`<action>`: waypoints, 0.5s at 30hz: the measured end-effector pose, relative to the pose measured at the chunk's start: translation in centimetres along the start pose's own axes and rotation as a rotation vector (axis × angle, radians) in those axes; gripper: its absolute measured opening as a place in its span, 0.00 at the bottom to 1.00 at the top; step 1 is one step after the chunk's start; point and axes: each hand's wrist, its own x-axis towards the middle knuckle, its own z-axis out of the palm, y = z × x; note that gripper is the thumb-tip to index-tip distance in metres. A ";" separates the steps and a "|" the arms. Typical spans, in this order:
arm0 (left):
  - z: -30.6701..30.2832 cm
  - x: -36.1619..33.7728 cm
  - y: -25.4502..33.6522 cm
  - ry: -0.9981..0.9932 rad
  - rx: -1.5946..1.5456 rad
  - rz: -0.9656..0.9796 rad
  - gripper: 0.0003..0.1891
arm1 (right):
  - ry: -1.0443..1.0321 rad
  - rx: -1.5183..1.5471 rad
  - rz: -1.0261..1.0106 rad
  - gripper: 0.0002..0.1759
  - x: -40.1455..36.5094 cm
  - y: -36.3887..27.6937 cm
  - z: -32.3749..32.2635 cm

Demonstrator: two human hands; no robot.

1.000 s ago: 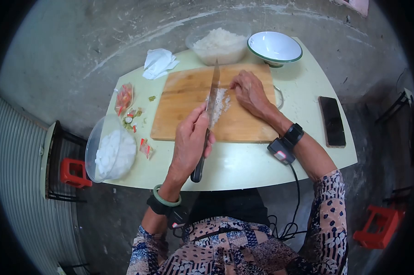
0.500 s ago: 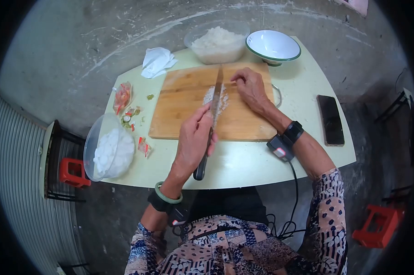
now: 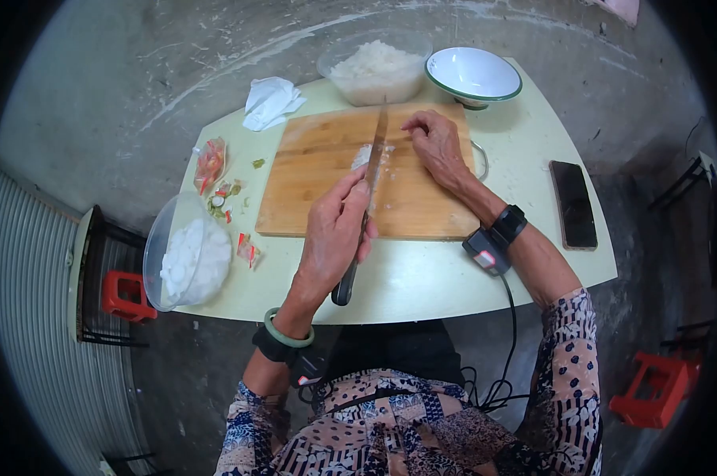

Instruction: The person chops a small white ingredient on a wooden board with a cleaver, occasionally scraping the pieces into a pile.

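Note:
My left hand [image 3: 338, 226] is closed around the black handle of a long kitchen knife [image 3: 379, 139]. The blade points away from me across a wooden cutting board [image 3: 311, 151], its tip near the far edge. Finely chopped white bits [image 3: 361, 156] lie against the blade's left side, with a few scattered to its right; the blade hides part of them. My right hand [image 3: 438, 151] rests on the board's right half, fingers loosely bent and apart, with nothing visible in them.
Behind the board stand a clear bowl of white shredded food [image 3: 378, 71] and a green-rimmed enamel bowl [image 3: 473, 75]. To the left are crumpled tissue [image 3: 271, 103], a small plastic bag [image 3: 211, 163], scraps [image 3: 222, 202] and a clear bowl with white contents [image 3: 192, 262]. A phone [image 3: 572, 205] lies right.
The knife has shifted slightly, and fewer white bits show to the right of its blade. My right hand has barely moved.

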 end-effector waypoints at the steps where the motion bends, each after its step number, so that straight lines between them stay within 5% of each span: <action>1: 0.3 0.4 -0.2 -0.003 -0.024 0.017 0.24 | -0.007 -0.003 0.011 0.12 0.1 -0.1 0.0; 15: 0.5 1.5 0.1 -0.047 -0.040 0.013 0.23 | 0.050 0.000 -0.003 0.11 0.0 -0.2 0.0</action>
